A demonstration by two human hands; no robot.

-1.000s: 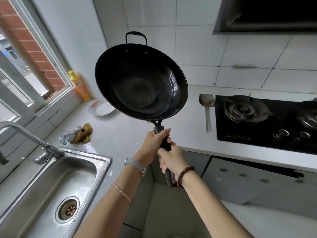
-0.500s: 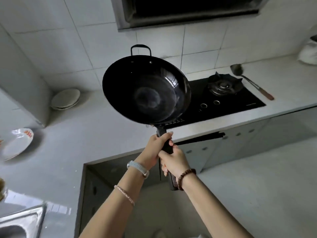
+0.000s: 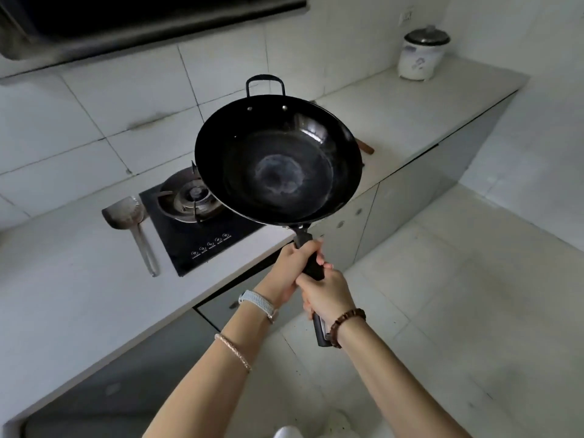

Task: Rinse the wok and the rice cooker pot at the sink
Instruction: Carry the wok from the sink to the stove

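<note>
Wok, round glossy black, left grip and right grip curled round straight handle.

No word, brand or number can be read. The black hob carries a row of five small white round symbols with tiny captions along its front edge, too small to make out. The white rice cooker bears a bluish mark on its side, blurred.
</note>
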